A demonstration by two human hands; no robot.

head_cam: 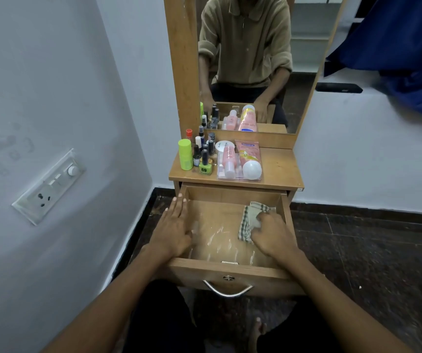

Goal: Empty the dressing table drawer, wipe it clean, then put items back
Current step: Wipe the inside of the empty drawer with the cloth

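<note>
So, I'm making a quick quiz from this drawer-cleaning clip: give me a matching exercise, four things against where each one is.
Things:
1. checked cloth
2. left hand
3. lime green bottle
4. curved metal handle

Places:
A. on the drawer's outer front
B. standing at the left of the dresser top
C. flat on the drawer's left side wall
D. inside the drawer on the right, under the right hand

Pairs: 1-D, 2-C, 3-B, 4-A
</note>
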